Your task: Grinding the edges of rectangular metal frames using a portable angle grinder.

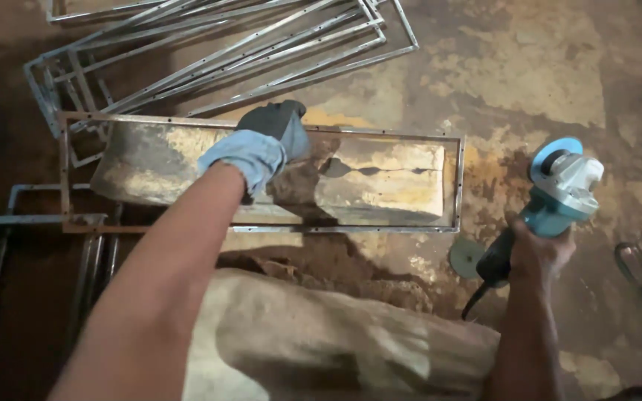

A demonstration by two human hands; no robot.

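Rusty rectangular frame (261, 174), teal grinder (551, 197)

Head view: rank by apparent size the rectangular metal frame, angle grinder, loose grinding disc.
1. Rectangular metal frame, under the gloved left hand.
2. Angle grinder, gripped by the right hand; similar floor depth, so ranking holds.
3. Loose grinding disc.

Dim warm light, dark left edge, slightly soft focus.
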